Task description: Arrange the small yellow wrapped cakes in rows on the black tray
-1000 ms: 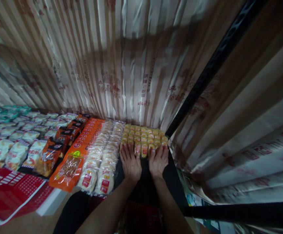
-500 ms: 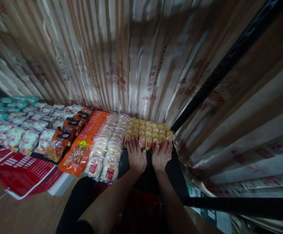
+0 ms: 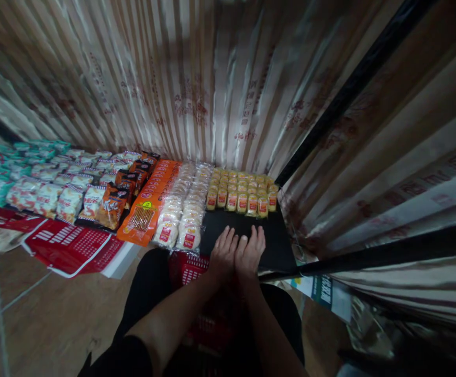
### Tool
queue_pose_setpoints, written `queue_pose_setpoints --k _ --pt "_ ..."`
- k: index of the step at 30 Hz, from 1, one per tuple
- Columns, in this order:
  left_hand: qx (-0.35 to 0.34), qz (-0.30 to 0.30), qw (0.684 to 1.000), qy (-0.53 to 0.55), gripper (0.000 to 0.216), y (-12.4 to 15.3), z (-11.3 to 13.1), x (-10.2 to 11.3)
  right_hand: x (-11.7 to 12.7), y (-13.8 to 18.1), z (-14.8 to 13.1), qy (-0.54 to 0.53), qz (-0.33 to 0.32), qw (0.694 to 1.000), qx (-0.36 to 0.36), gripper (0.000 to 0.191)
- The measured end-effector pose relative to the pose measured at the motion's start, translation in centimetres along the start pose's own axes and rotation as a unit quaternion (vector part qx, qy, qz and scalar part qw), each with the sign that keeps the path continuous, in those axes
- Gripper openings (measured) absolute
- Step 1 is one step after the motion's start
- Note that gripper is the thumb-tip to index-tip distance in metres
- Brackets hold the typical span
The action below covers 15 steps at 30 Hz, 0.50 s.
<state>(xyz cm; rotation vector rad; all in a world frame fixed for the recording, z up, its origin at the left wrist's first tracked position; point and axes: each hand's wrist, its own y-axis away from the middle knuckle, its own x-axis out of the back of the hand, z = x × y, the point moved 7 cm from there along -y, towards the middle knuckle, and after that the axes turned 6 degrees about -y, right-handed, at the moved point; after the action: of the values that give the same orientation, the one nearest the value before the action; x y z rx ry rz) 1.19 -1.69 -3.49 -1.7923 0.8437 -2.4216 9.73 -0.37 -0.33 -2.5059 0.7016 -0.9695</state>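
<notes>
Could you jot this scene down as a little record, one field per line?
Left hand: fingers extended, holding nothing
Right hand: fingers extended, holding nothing, close beside the left
Beneath hands: black shelf, front part; contact unclear
Beyond hands: small yellow packs, in rows
Left of those: clear-wrapped round snacks, then orange packs
Backdrop: pleated, printed sheet

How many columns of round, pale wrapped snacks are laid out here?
2: the left column beside the orange packets, the right column beside the yellow packets. Individual snacks overlap, so some may be hidden.
</notes>
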Motion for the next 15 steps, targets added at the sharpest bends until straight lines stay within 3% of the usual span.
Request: queue_pose_setpoints --k 7,10,12,15 --pt "-0.075 -0.045 0.996 0.024 0.048 6.7 0.1 0.5 -0.1 7.1 -1.0 -0.020 -0.049 0.998 0.045 0.044" --pt "-0.071 -0.072 0.995 0.014 0.052 9.4 -0.1 0.3 0.0 10.4 -1.4 -0.025 -0.064 0.996 0.060 0.040" --pt "-0.057 -0.127 0.990 0.025 0.055 11.3 -0.3 -1.0 -0.3 12.8 -1.3 -0.036 -0.075 0.995 0.059 0.039" --pt "0.026 -0.243 0.968 0.058 0.053 14.0 -1.4 -3.8 -2.1 16.2 0.4 -0.066 -0.139 0.988 0.000 0.040"
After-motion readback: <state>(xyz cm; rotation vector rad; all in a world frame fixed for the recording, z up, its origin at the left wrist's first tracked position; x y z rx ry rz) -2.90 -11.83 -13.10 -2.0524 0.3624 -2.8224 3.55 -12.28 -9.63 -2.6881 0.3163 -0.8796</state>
